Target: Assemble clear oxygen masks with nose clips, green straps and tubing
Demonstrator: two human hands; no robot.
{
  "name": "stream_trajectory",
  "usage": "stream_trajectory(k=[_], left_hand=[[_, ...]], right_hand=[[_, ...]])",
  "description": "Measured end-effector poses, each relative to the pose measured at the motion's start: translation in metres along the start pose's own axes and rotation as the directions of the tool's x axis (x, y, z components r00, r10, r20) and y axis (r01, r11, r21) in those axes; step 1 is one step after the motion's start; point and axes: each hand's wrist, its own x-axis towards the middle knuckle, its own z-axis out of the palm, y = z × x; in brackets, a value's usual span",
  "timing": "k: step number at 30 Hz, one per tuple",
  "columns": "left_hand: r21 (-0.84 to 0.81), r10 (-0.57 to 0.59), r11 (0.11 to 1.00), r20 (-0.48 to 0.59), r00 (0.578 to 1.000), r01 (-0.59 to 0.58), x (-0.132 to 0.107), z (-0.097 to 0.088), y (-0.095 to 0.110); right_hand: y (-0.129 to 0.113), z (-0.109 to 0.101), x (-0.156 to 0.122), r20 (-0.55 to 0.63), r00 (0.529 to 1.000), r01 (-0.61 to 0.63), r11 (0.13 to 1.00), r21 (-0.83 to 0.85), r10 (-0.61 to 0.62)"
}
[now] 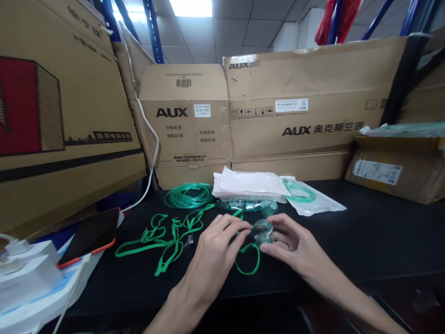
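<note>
My right hand (288,243) is curled around a clear plastic mask (263,231) on the black table (365,232). My left hand (217,248) pinches a green elastic strap (248,266) at the mask's left side; the strap loops down below both hands. Loose green straps (163,236) lie tangled to the left. A coil of green tubing (187,195) sits behind them. Several more clear masks (246,204) lie in a row just beyond my hands.
White plastic pouches (250,183) are stacked at the back, one holding green tubing (302,195). Cardboard boxes (278,116) wall the table at back and left. A phone in an orange case (92,234) and a white power strip (28,273) lie at the left.
</note>
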Motion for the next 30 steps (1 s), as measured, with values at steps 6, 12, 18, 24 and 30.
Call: stream_trajectory(k=[6, 12, 18, 24, 30], left_hand=[[0.029, -0.043, 0.999, -0.009, 0.999, 0.044, -0.002, -0.001, 0.001], [0.006, 0.073, 0.997, 0.04, 0.997, -0.073, -0.003, -0.002, 0.003], [0.032, 0.164, 0.985, 0.122, 0.979, -0.169, -0.005, -0.004, 0.007], [0.173, 0.067, 0.98, 0.202, 0.977, -0.103, -0.006, -0.001, 0.006], [0.349, -0.023, 0.935, 0.217, 0.976, -0.056, 0.0, -0.023, -0.008]], right_hand=[[-0.01, -0.001, -0.005, 0.124, 0.991, 0.041, 0.999, -0.012, -0.039], [-0.018, -0.001, -0.008, -0.01, 1.0, -0.001, 0.993, -0.122, 0.0], [-0.018, 0.0, -0.003, 0.007, 0.999, 0.054, 0.973, -0.224, -0.054], [-0.017, -0.003, -0.002, 0.01, 0.993, 0.113, 0.966, -0.233, -0.114], [-0.022, -0.031, -0.004, -0.063, 0.975, 0.175, 0.911, -0.373, -0.213]])
